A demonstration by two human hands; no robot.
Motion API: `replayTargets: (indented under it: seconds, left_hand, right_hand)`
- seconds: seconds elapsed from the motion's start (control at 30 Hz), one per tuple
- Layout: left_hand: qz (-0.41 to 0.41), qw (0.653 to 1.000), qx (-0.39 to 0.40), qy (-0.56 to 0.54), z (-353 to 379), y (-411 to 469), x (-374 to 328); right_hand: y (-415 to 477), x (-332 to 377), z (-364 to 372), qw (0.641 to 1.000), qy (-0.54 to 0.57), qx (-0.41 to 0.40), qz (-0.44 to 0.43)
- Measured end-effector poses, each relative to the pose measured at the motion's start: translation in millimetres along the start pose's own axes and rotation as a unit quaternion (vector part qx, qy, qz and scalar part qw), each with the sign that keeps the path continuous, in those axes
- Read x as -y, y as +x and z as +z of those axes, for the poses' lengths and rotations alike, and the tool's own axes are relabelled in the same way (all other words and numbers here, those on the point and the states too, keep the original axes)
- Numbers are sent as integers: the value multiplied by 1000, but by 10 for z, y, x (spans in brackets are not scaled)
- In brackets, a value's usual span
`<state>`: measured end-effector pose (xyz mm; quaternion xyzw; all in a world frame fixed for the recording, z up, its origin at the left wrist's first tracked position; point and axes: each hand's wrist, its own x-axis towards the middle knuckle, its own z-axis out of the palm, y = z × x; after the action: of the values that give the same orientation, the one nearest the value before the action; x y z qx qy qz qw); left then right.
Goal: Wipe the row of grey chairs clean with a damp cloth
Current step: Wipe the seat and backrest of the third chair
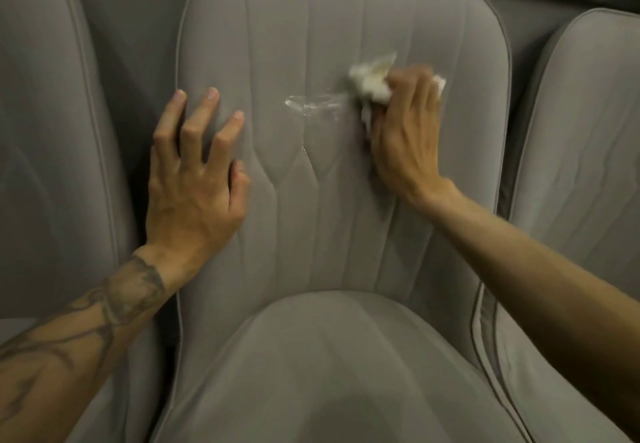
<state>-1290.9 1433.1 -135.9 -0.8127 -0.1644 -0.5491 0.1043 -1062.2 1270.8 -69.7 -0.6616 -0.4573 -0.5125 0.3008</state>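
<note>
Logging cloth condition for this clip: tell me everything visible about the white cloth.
The white cloth is small, crumpled and bunched, soft-looking, slightly cream in its folds. The right hand grips it, pressing it against the backrest of the middle grey chair; a bit pokes out past the fingers on the far side. A glistening wet streak lies on the backrest just left of it. Its edges are motion-blurred.

We see a grey chair (329, 200) with sewn lines down its back. Our cloth (372, 79) is white. Our left arm (86, 321) has dark grey drawings.
</note>
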Motion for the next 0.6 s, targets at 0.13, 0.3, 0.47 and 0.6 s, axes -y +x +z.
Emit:
replayTargets:
  seconds: [0.13,0.3,0.47,0.6]
  left_hand:
    - [1,1000,-8,6,10,-11,-5]
    - [2,1000,-7,2,6,6,-1]
    - [2,1000,-5,0,8,8,-10]
    - [7,1000,-5,5,6,3,10]
  right_hand:
    - [93,293,151,994,23,-59,92]
    - [-245,321,17,994,29,79,-75]
    - [379,326,138,992,32,-76,93]
    - [-299,666,174,994,70,75,-33]
